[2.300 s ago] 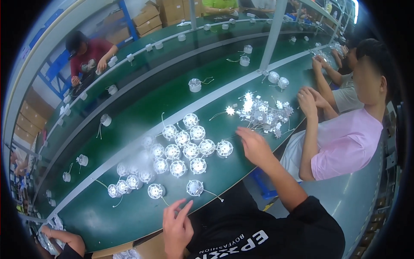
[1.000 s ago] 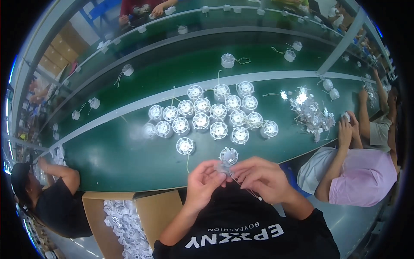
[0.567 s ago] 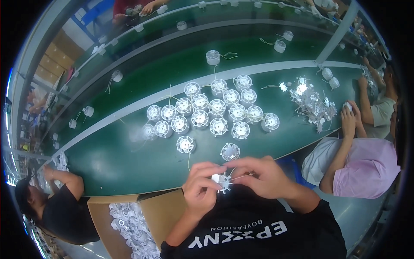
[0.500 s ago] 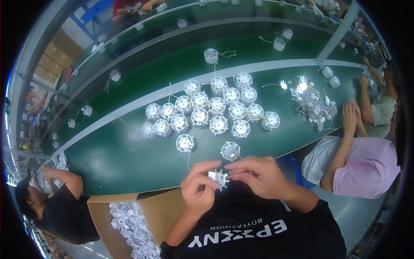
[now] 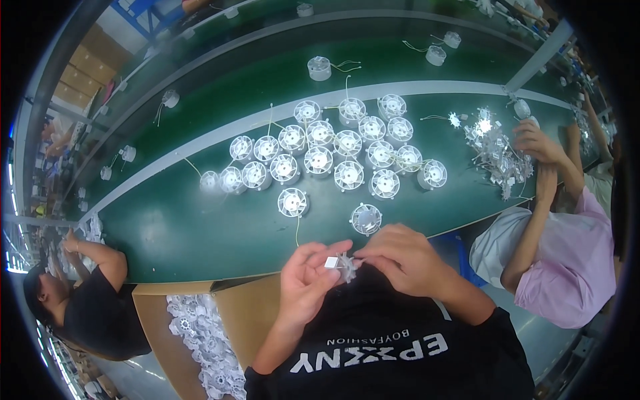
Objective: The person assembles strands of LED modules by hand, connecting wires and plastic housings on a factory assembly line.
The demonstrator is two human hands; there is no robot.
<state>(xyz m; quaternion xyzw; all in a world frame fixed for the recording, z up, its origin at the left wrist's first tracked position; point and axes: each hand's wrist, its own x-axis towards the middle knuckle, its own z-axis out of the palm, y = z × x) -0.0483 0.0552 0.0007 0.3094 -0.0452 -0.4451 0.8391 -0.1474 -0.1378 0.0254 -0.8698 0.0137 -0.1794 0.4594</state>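
Observation:
Close in front of my body, my left hand (image 5: 303, 277) is closed around a small silver star-shaped motor core (image 5: 347, 269) with a white square tab (image 5: 331, 263). My right hand (image 5: 407, 261) meets it from the other side, thumb and fingertips pinched at the core's thin wires, which are barely visible now. Just beyond my hands sits a round clear-white fan housing (image 5: 366, 219) with a shiny centre. Left of that stands another round housing (image 5: 293, 202), its thin wire trailing toward me.
Several round housings (image 5: 319, 161) cluster mid-table. A heap of star-shaped cores (image 5: 497, 157) lies at the right, where a co-worker's hand (image 5: 537, 141) reaches. An open carton (image 5: 247, 333) of white plastic parts stands lower left. Behind a pale rail (image 5: 220, 135), a green belt (image 5: 373, 60) carries more housings.
The core has turned slightly in my left hand, and my right fingers have moved closer against it. The co-worker at the right has reached forward to the heap. The whole view has shifted slightly.

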